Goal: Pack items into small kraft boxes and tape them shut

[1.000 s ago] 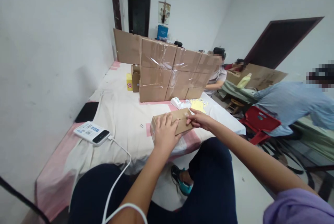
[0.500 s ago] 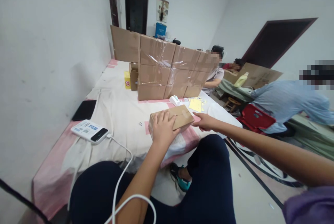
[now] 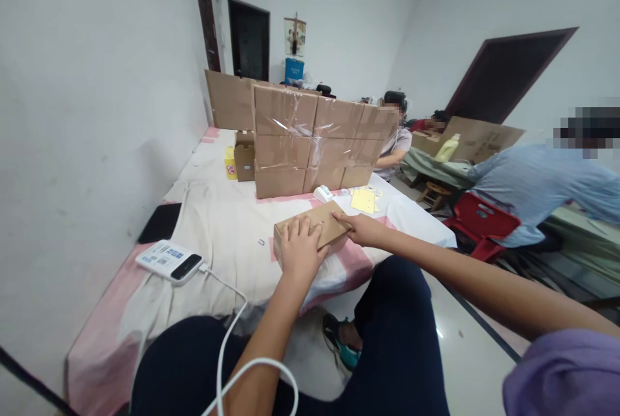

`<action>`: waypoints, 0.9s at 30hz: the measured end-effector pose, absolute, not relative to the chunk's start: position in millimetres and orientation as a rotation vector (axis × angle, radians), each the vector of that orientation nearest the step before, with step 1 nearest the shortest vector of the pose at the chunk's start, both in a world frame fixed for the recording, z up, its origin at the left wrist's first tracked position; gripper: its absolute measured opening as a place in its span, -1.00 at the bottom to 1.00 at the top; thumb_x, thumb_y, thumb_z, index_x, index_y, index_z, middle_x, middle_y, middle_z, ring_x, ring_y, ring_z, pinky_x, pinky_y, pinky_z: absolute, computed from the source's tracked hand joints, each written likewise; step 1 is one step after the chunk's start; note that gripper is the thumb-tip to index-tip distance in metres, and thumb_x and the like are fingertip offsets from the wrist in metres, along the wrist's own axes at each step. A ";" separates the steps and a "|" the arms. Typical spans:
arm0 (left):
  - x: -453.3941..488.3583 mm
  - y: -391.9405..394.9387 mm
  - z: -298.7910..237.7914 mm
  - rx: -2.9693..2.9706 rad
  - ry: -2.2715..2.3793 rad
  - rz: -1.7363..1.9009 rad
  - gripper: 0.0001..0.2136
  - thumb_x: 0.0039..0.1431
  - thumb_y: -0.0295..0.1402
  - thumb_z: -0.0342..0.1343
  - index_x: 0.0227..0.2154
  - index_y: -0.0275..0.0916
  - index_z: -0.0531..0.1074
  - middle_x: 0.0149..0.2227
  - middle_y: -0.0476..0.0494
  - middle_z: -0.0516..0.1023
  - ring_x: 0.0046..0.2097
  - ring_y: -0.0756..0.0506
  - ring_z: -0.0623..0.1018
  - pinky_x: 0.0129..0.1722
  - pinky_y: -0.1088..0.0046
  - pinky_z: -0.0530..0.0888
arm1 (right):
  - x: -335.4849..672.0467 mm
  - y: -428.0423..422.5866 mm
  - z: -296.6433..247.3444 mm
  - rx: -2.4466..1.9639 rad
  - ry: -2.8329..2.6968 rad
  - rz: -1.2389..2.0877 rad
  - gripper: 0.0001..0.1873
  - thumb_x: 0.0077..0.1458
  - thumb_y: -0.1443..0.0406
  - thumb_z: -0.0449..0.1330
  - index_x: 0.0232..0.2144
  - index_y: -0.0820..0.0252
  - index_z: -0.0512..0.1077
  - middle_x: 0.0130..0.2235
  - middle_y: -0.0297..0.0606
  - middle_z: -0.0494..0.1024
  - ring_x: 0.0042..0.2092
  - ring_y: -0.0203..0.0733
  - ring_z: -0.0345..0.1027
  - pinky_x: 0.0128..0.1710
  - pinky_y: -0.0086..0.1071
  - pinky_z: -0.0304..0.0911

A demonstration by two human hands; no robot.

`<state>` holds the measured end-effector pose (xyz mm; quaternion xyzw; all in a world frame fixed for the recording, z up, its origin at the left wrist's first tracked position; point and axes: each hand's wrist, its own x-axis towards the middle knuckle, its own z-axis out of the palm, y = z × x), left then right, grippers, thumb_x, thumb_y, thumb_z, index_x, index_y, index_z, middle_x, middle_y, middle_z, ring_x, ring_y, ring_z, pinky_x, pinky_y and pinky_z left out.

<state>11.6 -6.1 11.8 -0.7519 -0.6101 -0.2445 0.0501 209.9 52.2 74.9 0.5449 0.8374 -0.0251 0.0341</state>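
Observation:
A small brown cardboard box, closed, lies near the front edge of the cloth-covered table. My left hand rests on its near left part, fingers spread over the top. With the index finger stretched out, my right hand touches the top at the right end; its other fingers are curled and partly hidden, and nothing shows in them. Just beyond the box are a white tape dispenser-like object and yellow paper sheets.
Behind stands a block of stacked cardboard boxes wrapped in clear film. At left lie a white power bank-like device with a cable and a black tablet-like slab. Several people sit beyond, one on a red chair.
My right hand has moved left, from beside the box's right end onto its top. My left hand stays on the box. The camera view has tilted up slightly.

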 end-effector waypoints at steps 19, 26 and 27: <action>-2.9 -6.6 20.3 -2.325 -1.777 -0.694 -0.56 0.26 -0.08 0.13 0.17 0.02 0.43 0.33 -0.09 0.34 0.34 -0.28 0.31 0.29 0.04 0.27 | 337.7 31.8 0.8 2.027 2.205 -0.085 -0.73 0.17 0.34 0.14 -0.23 0.20 0.66 -0.07 0.01 0.56 -0.09 0.02 0.51 -0.18 -0.30 0.28; -6.3 0.7 3.4 -2.226 -1.591 -0.591 -0.53 0.27 -0.07 0.10 0.20 0.00 0.39 0.31 -0.07 0.37 0.31 -0.28 0.35 0.20 0.04 0.35 | 414.5 166.9 -20.6 2.395 2.117 -0.071 -0.67 0.31 0.31 0.03 -0.15 0.28 0.59 -0.04 0.00 0.50 -0.08 -0.08 0.44 -0.14 -0.34 0.27; -8.9 3.8 0.4 -2.210 -1.535 -0.594 -0.53 0.26 -0.05 0.09 0.20 0.00 0.39 0.30 -0.07 0.38 0.29 -0.28 0.37 0.17 0.05 0.37 | 426.2 188.6 -25.9 2.442 2.122 -0.057 -0.65 0.33 0.31 0.01 -0.10 0.27 0.58 0.00 0.00 0.48 -0.04 -0.07 0.42 -0.11 -0.33 0.27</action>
